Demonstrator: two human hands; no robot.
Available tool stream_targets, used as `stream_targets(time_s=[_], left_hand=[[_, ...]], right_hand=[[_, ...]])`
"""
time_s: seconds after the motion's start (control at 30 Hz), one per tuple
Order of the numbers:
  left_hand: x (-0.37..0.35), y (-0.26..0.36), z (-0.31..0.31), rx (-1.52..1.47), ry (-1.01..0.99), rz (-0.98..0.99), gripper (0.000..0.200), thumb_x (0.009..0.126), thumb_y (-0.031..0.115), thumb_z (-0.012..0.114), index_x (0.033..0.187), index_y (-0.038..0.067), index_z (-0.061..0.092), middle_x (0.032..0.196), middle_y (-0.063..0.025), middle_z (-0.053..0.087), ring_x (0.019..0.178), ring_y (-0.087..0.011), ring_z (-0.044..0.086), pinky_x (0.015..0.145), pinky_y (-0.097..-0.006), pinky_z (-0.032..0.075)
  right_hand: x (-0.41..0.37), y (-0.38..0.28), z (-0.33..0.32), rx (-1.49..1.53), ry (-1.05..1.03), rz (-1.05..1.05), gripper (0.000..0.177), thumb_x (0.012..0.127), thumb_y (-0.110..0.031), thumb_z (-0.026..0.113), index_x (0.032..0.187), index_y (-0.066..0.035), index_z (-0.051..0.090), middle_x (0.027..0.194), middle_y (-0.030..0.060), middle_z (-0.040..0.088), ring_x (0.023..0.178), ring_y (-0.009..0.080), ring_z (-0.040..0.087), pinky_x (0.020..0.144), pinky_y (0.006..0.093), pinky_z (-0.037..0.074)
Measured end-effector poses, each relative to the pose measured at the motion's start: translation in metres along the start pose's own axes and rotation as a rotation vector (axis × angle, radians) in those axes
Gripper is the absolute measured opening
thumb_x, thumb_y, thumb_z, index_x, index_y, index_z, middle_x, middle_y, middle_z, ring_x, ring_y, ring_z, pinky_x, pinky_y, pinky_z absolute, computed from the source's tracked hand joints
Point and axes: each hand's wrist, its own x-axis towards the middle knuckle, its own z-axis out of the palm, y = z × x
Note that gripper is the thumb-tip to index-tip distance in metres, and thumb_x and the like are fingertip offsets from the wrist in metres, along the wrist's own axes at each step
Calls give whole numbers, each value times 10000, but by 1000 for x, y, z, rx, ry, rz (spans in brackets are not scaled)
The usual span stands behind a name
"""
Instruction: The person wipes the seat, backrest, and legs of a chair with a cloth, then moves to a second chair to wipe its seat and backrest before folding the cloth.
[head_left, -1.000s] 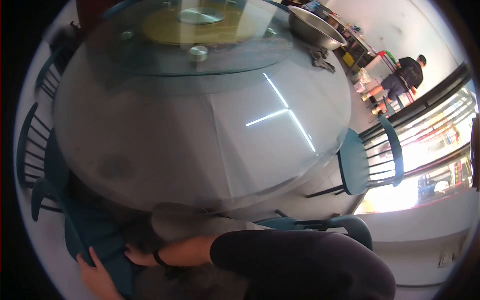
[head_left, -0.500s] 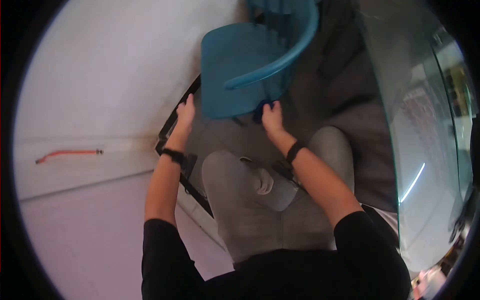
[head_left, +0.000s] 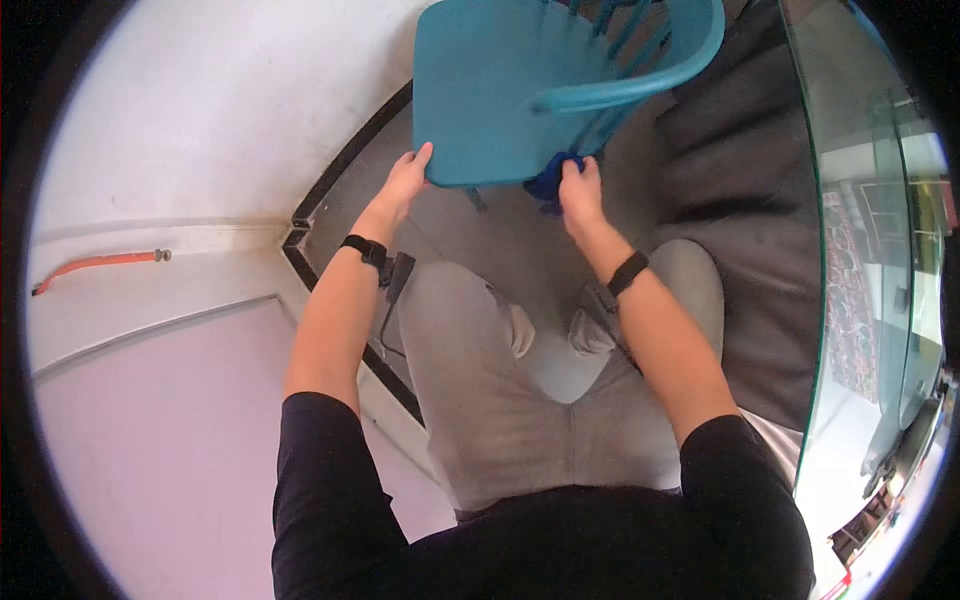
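A teal wooden chair [head_left: 490, 90] with a curved armrest and spindles is in front of me, at the top of the view. My left hand [head_left: 404, 182] grips the near left corner of its seat, thumb on top and the other fingers partly hidden. In my right hand [head_left: 582, 192] is a dark blue cloth [head_left: 545, 186], bunched at the seat's near edge below the armrest. Black straps with small devices circle both of my wrists.
A white wall [head_left: 220, 110] stands at the left, with an orange hose [head_left: 100, 263] low on it. Dark crumpled fabric [head_left: 740, 210] lies to the right of the grey floor [head_left: 480, 240]. A glass panel [head_left: 855, 260] edges the right side.
My left hand has moved from free air onto the chair's seat corner and closed on it. The chair appears higher and further right in view. The cloth stays in my right hand.
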Motion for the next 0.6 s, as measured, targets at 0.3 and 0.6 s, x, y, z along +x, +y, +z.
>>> stream_targets(time_s=[0.3,0.6], left_hand=[[-45,19,57,-87,-282,-177,858,1006,589,601,1534,-37,344,1499,-196,540,1312,-294,603,1149,-486,391],[-52,50,60,339,-398,-305,795,960,617,655,1442,-4,536,1478,-153,584,1306,-256,609,1094,-428,436]], right_hand=[[11,-33,9,259,533,69,505,1038,-256,421,1401,95,435,1418,301,540,1278,424,558,1048,483,445],[-85,-20,61,49,436,82,537,1062,-276,447,1433,109,402,1455,360,415,1335,508,463,1112,518,377]])
